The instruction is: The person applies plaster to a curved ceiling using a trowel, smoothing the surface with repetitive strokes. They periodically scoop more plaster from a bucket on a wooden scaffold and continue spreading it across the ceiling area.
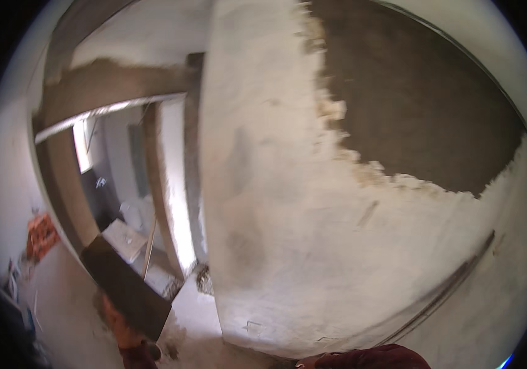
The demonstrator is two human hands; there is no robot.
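Low on the left, my left hand (120, 325) is stretched forward out of a dark red sleeve, with a dark band at the wrist. Blur smears its fingers, so their grip cannot be made out. Right beside it lies a dark, flat, straight-edged surface (131, 289); whether the hand touches it is unclear. Of my right hand (305, 364) only a sliver shows at the lower edge, next to a maroon sleeve (374, 357). Its fingers are hidden. Over both arms rises a pale, rough plastered wall (275, 215) with a large dark grey-brown patch (417, 98) bordered by a ragged edge.
To the left is a framed opening (109, 112) into another room, where a pale board (125, 240) and a leaning stick (150, 249) stand. Orange-red bricks (42, 237) are piled at far left. Thin dark rods (442, 295) run along the wall at lower right.
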